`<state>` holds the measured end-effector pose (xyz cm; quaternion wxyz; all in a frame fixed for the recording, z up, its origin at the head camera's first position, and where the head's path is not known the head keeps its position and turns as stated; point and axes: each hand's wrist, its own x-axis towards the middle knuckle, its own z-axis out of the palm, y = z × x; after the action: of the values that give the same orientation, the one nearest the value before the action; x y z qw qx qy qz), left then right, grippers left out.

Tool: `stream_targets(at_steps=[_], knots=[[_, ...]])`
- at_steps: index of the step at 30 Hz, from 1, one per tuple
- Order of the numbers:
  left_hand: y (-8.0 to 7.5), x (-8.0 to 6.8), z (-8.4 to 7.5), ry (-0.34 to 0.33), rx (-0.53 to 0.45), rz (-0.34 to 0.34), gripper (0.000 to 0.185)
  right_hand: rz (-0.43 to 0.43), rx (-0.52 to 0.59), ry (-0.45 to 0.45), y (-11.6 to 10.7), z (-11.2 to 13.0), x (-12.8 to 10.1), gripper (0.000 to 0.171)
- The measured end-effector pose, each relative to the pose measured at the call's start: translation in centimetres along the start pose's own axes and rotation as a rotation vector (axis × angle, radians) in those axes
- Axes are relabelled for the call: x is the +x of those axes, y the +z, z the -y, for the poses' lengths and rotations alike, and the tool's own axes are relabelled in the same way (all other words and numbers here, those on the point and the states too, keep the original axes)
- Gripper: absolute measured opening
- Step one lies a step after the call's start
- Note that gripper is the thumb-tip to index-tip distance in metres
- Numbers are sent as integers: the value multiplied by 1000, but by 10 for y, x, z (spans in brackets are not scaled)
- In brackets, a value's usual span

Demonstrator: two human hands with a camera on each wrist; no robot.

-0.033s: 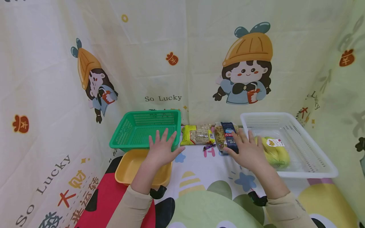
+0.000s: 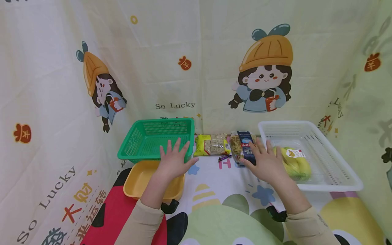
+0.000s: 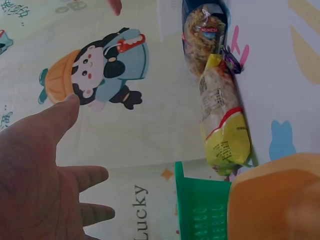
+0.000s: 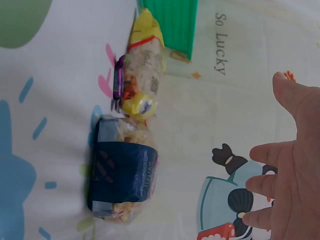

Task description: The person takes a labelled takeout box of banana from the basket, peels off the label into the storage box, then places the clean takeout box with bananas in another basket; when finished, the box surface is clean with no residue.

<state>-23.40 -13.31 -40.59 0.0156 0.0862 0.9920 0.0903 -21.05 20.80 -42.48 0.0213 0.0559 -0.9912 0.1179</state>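
Observation:
My left hand (image 2: 175, 161) is held with fingers spread above the orange tray (image 2: 134, 180) and the near right corner of the green basket (image 2: 128, 144). Fingers apart, my right hand (image 2: 269, 163) hovers between the dark-blue-labelled pasta bag (image 2: 247, 146) and the white basket (image 2: 330, 186). Neither hand holds anything; both wrist views show the fingers clear of the items. Left of the pasta bag lies a yellow and clear food packet (image 2: 214, 145). A small purple-wrapped sweet (image 4: 118, 80) sits beside it. Bananas (image 2: 297, 165) in clear wrap with a white label rest in the white basket, partly behind my right fingers.
A patterned cloth curtain (image 2: 211, 75) rises behind the baskets and along both sides. The printed tablecloth (image 2: 220, 190) covers the surface. Dark wrist straps (image 2: 277, 215) circle both forearms near the beige sleeves (image 2: 142, 217).

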Motion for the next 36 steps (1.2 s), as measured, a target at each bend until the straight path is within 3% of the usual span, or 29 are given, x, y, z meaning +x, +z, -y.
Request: stream_targets(at_steps=[9, 15, 22, 30, 36], knots=[[6, 6, -6, 38, -72, -7, 82, -10, 53, -33, 0, -12, -3, 93], [10, 17, -24, 129, -249, -15, 73, 7, 177, -63, -13, -25, -5, 84], [4, 33, -57, 177, -461, 50, 69, 65, 294, -4, -36, -44, -8, 83], [9, 58, -102, 192, -636, 135, 65, 86, 279, 20, -54, -82, -6, 81], [14, 74, -143, 235, -747, 253, 61, 143, 281, 67, -67, -118, 1, 85]])
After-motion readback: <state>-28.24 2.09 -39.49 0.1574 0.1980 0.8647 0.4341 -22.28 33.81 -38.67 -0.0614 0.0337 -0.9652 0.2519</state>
